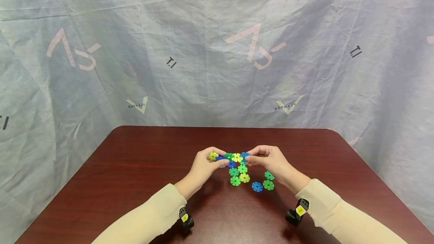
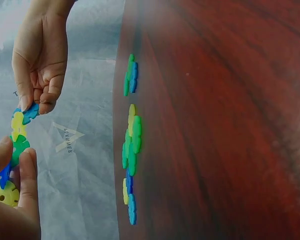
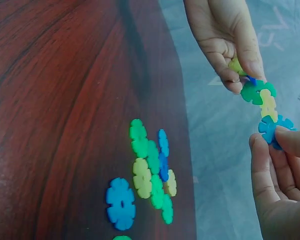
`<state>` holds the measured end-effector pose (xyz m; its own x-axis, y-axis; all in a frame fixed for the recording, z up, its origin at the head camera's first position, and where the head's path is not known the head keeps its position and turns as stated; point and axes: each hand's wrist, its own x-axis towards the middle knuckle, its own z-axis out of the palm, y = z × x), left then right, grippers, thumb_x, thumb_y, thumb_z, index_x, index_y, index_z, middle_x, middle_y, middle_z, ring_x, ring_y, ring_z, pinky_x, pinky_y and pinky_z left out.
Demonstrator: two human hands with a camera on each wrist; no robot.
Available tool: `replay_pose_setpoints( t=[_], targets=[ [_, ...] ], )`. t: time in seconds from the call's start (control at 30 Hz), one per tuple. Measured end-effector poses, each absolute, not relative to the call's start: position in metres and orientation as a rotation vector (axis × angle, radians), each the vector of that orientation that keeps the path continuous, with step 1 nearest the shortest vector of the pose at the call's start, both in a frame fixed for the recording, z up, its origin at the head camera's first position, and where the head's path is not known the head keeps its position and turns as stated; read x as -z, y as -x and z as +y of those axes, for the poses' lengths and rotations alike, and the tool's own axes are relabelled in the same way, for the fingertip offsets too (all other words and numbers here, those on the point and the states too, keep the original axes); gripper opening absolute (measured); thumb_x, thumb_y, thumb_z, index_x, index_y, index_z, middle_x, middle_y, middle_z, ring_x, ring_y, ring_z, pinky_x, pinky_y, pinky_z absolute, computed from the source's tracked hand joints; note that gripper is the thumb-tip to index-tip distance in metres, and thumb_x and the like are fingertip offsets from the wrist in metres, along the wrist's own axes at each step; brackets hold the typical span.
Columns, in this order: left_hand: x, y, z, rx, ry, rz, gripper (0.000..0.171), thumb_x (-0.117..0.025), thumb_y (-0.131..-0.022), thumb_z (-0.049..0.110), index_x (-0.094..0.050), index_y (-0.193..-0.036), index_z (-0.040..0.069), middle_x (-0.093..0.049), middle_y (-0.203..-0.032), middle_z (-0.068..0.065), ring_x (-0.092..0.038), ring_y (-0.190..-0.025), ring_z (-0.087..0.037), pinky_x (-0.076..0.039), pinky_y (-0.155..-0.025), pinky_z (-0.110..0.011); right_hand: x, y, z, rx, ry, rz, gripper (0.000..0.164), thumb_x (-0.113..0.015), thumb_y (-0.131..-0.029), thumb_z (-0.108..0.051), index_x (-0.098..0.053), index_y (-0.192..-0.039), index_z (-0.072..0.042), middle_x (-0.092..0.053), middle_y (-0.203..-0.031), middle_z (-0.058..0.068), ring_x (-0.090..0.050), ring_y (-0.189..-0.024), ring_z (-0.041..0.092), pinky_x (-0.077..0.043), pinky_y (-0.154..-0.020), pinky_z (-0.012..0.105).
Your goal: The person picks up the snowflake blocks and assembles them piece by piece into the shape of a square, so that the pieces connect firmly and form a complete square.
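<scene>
Between my hands, raised off the table, is a chain of interlocking snowflake discs. It runs from a yellow disc [image 1: 213, 156] through a dark blue disc [image 2: 5, 175], a green disc [image 3: 258, 93] and another yellow disc [image 1: 237, 157] to a blue disc [image 3: 273, 131]. My left hand [image 1: 205, 163] pinches the left part around the dark blue disc between thumb and fingers. With thumb and fingertips, my right hand [image 1: 273, 161] holds the blue disc at the other end. The discs slot into one another edge to edge.
Several loose discs lie flat below the chain, among them a green disc [image 1: 235, 180] and a yellow disc [image 1: 244, 177]. Nearer the right arm are a blue disc [image 1: 257, 186] and a green disc [image 1: 268, 185]. The reddish-brown table [image 1: 152, 161] meets a hanging grey cloth [image 1: 203, 86] behind.
</scene>
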<state>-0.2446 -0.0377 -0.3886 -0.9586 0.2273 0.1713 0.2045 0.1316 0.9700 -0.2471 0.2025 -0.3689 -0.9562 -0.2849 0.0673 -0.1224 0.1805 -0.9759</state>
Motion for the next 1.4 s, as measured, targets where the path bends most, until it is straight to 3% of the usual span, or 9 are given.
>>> replay_pose_setpoints(
  t=[0.27,0.33,0.53,0.87,1.1,1.27,1.4],
  targets=[
    [0.386,0.245,-0.039,-1.989,-0.468,2.374,0.025,-0.077,-0.084,0.024,-0.070,-0.104,0.011,-0.066,-0.105,-0.008,-0.067,-0.080,-0.018,-0.056,-0.081,-0.043,0.368,0.246,0.202,1.887,0.384,2.309,0.030,-0.075,-0.085,-0.022,-0.069,-0.104,0.001,-0.074,-0.090,0.001,-0.072,-0.084,0.019,-0.049,-0.095,0.052],
    [0.386,0.245,-0.040,-1.979,-0.477,2.387,0.025,-0.077,-0.083,0.025,-0.070,-0.103,0.012,-0.066,-0.105,-0.007,-0.067,-0.080,-0.019,-0.056,-0.083,-0.045,0.368,0.246,0.202,1.893,0.374,2.304,0.029,-0.075,-0.086,-0.022,-0.069,-0.104,0.000,-0.074,-0.090,-0.001,-0.072,-0.085,0.020,-0.051,-0.094,0.049],
    [0.389,0.246,-0.044,-1.938,-0.489,2.445,0.024,-0.080,-0.081,0.025,-0.070,-0.102,0.017,-0.066,-0.105,-0.006,-0.064,-0.078,-0.014,-0.055,-0.073,-0.028,0.369,0.245,0.199,1.913,0.382,2.293,0.028,-0.072,-0.088,-0.019,-0.067,-0.105,0.002,-0.073,-0.089,-0.002,-0.072,-0.087,0.023,-0.055,-0.088,0.036],
    [0.392,0.246,-0.045,-1.774,-0.574,2.596,0.027,-0.079,-0.080,0.032,-0.072,-0.104,0.023,-0.071,-0.107,0.003,-0.063,-0.095,-0.013,-0.054,-0.078,-0.030,0.369,0.245,0.196,1.927,0.389,2.295,0.031,-0.072,-0.088,-0.021,-0.067,-0.107,0.003,-0.073,-0.089,-0.001,-0.071,-0.090,0.031,-0.048,-0.096,0.054],
    [0.390,0.244,-0.041,-1.709,-0.654,2.615,0.028,-0.078,-0.083,0.030,-0.072,-0.107,0.019,-0.072,-0.106,0.002,-0.065,-0.096,-0.015,-0.055,-0.082,-0.030,0.371,0.245,0.194,1.912,0.401,2.295,0.032,-0.072,-0.088,-0.021,-0.067,-0.108,0.004,-0.073,-0.091,-0.001,-0.071,-0.083,0.018,-0.049,-0.095,0.052],
    [0.390,0.244,-0.037,-1.731,-0.689,2.566,0.028,-0.076,-0.084,0.028,-0.071,-0.111,0.021,-0.071,-0.109,0.002,-0.064,-0.099,-0.017,-0.054,-0.083,-0.030,0.372,0.244,0.192,1.914,0.404,2.283,0.033,-0.073,-0.087,-0.022,-0.068,-0.108,0.003,-0.073,-0.092,-0.002,-0.070,-0.085,0.020,-0.046,-0.097,0.054],
    [0.383,0.237,-0.033,-1.762,-0.716,2.491,0.031,-0.074,-0.087,0.020,-0.068,-0.116,0.015,-0.070,-0.113,-0.004,-0.064,-0.102,-0.022,-0.053,-0.081,-0.028,0.373,0.244,0.191,1.907,0.427,2.271,0.035,-0.074,-0.086,-0.024,-0.068,-0.110,0.002,-0.073,-0.096,0.000,-0.070,-0.088,0.020,-0.045,-0.098,0.056]
  ],
)
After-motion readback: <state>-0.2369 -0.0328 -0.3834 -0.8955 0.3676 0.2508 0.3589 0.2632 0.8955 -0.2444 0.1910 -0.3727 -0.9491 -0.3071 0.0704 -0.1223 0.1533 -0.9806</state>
